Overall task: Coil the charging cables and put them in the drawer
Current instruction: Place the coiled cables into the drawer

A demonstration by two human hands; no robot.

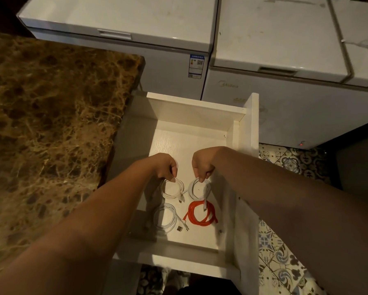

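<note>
drawer (pixel 251 124) open | left hand (pixel 165 165) pinches white coil (pixel 172 189), right hand (pixel 202 165) pinches second coil (pixel 199 189) | both hang directly below hands, beyond red coil (pixel 202 213)

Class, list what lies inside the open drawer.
Inside the drawer: four coiled cables. The left hand holds a white coil, the right hand another; nearer lie a white coil and an orange one. The arms cover the near corners.
</note>
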